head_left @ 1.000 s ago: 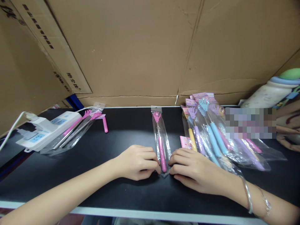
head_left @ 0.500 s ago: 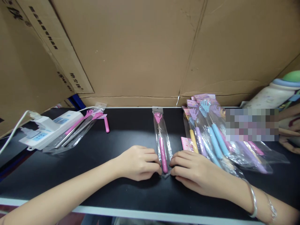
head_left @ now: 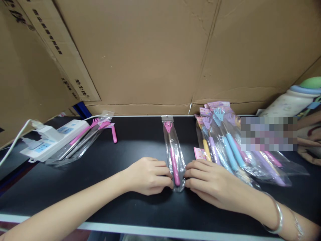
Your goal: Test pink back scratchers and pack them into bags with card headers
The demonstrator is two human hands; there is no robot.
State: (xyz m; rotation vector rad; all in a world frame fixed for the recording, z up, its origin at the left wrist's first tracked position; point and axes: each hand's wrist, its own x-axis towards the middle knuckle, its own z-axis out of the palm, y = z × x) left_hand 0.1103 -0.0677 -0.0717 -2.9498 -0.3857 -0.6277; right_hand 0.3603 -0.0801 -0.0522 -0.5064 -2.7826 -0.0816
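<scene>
A pink back scratcher (head_left: 173, 162) lies in a clear plastic bag (head_left: 180, 157) on the black table, its claw end pointing away from me. My left hand (head_left: 150, 175) has its fingers curled together at the lower left edge of the bag. At the lower right edge, my right hand (head_left: 207, 179) pinches the plastic with its fingertips. Both thumbs are mostly hidden beneath the hands. Just beyond my right hand lies a pile of bagged back scratchers (head_left: 229, 144) in blue, purple, yellow and pink.
At left, a white power strip (head_left: 71, 129) with plugs sits beside bagged pink back scratchers (head_left: 82, 137). A loose pink handle (head_left: 114, 134) lies near them. Cardboard (head_left: 140, 53) walls the back. A bottle (head_left: 283, 105) and another person's hand (head_left: 309, 147) are at right.
My right hand has moved slightly to the right, and the bag's lower end is spread a little wider. My left hand has barely moved.
</scene>
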